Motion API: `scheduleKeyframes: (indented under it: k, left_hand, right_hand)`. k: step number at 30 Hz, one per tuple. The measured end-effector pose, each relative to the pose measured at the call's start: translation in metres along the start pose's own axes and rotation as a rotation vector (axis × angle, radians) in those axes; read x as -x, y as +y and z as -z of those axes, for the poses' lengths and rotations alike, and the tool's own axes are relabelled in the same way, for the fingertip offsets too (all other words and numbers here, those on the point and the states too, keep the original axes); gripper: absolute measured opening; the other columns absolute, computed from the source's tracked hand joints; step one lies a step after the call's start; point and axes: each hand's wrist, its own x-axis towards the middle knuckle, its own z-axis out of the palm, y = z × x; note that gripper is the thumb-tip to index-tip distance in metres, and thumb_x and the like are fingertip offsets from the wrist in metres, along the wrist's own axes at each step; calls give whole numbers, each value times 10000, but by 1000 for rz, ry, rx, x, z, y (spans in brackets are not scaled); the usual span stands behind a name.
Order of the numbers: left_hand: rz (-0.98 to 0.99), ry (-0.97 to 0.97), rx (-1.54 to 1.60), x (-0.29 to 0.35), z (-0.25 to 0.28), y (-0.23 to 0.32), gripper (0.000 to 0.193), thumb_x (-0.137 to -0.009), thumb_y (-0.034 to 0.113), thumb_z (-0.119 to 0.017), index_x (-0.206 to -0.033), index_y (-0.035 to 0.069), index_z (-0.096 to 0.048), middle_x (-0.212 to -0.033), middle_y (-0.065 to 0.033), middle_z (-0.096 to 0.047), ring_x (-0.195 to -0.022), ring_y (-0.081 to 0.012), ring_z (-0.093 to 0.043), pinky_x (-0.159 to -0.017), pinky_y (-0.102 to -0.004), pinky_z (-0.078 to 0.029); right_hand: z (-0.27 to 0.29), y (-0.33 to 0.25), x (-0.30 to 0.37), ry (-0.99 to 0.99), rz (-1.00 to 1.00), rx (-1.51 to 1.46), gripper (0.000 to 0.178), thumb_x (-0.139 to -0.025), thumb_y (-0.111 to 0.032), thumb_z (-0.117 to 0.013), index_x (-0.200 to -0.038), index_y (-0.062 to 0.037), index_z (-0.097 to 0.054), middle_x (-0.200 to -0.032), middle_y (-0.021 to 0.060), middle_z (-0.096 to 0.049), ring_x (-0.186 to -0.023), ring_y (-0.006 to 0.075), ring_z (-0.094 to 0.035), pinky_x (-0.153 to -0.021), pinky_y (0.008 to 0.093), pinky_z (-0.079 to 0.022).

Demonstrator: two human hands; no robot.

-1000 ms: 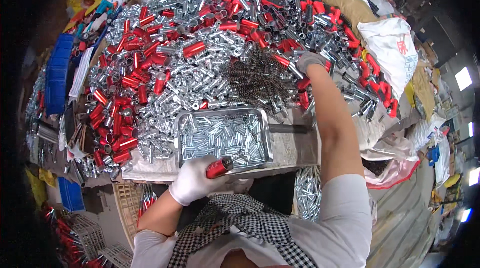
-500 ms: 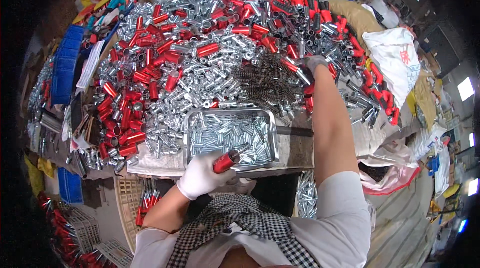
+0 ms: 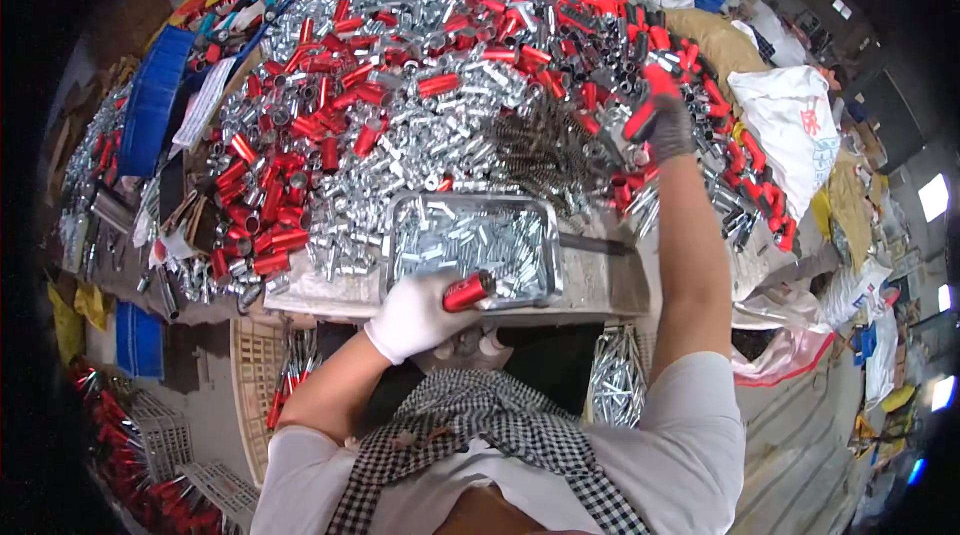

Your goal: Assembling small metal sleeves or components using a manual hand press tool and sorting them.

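Two red pieces are in hand as I watch from my end. The red tube (image 3: 466, 292) sits in the white-gloved left hand (image 3: 415, 315), fingers clamped around it, just over the near edge of the metal tray (image 3: 556, 255). Its long axis runs rightward and a little away from the body, open end out.

The relation I watch: the red-and-black grip (image 3: 659, 85) is well apart from that end, farther right and farther out. The grey-gloved right hand (image 3: 673, 130) is the nearer one and appears closed on it; blur hides each finger, and I can't fix the grip's long axis.

Half a second ago that hand was down among the parts with no grip showing; now the piece stands out beyond the glove. The tube has stayed in the left hand, and my whole view has shifted.

Farther out, I see small metal pins (image 3: 450, 247) in the tray, dark springs (image 3: 540, 150) beyond it, silver fittings (image 3: 400, 170) to the left, and a white sack (image 3: 785, 115) at right.
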Motion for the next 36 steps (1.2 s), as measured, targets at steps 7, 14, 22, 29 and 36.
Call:
scheduleKeyframes:
  k: [7, 14, 22, 29, 36]
  left_hand:
    - [-138, 129, -398, 22, 25, -10, 211, -696, 143, -691, -877, 59, -620, -778, -141, -643, -693, -333, -651, -616, -416, -524]
    - [-319, 100, -530, 49, 33, -4, 255, -650, 111, -682, -883, 46, -603, -811, -145, -622, -720, -333, -636, -627, -424, -521]
    - [-141, -58, -484, 73, 26, 0, 309, -686, 261, -752, -848, 49, -596, -716, -161, -632, -700, -361, -651, -631, -449, -521]
    - [88, -739, 156, 74, 25, 20, 306, -712, 278, -749, -811, 13, -633, -696, -130, -636, -657, -245, -623, -632, -374, -481]
    - [271, -972, 324, 75, 12, 15, 299, -686, 247, -762, -802, 6, -628, -653, -90, -601, -623, -163, -564, -608, -342, -454]
  right_hand:
    - [-94, -74, 179, -399, -409, -185, 716, -701, -196, -723, -1336, 30, -481, -974, 106, -659, -825, 247, -650, -766, 422, -562]
    - [-185, -76, 283, -603, -668, 284, 609, -749, -156, -798, -1291, -6, -565, -1144, 67, -665, -1048, 153, -618, -937, 332, -489]
    - [-204, -65, 295, -1047, 230, 1136, 505, -743, -257, -740, -1225, -156, -629, -965, 79, -687, -821, 270, -671, -724, 372, -541]
    - [-231, -61, 305, -1237, 912, 1123, 371, -677, -210, -705, -1043, -154, -686, -830, 67, -632, -707, 255, -632, -641, 408, -514]
    - [-237, -60, 307, -1366, 1167, 999, 314, -678, -202, -643, -979, -125, -690, -802, 90, -591, -727, 255, -614, -678, 437, -530]
